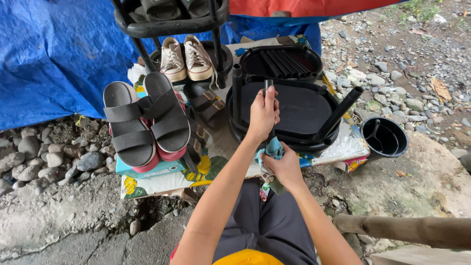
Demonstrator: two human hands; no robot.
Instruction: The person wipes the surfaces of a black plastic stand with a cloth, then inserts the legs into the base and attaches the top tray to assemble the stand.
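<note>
left hand (263, 114) fisted, right hand (283, 167) clenched

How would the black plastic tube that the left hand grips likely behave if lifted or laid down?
The black tube looks straight and rigid in the left hand, so probably stiff. Thin plastic suggests light. Being round, it would likely roll if laid on the black tray.

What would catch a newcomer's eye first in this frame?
At centre, the left hand grips a black pole upright over a black oval shelf tray, while the right hand presses a teal cloth to the pole's lower end. To the left sit chunky black platform sandals before a blue tarp.
</note>
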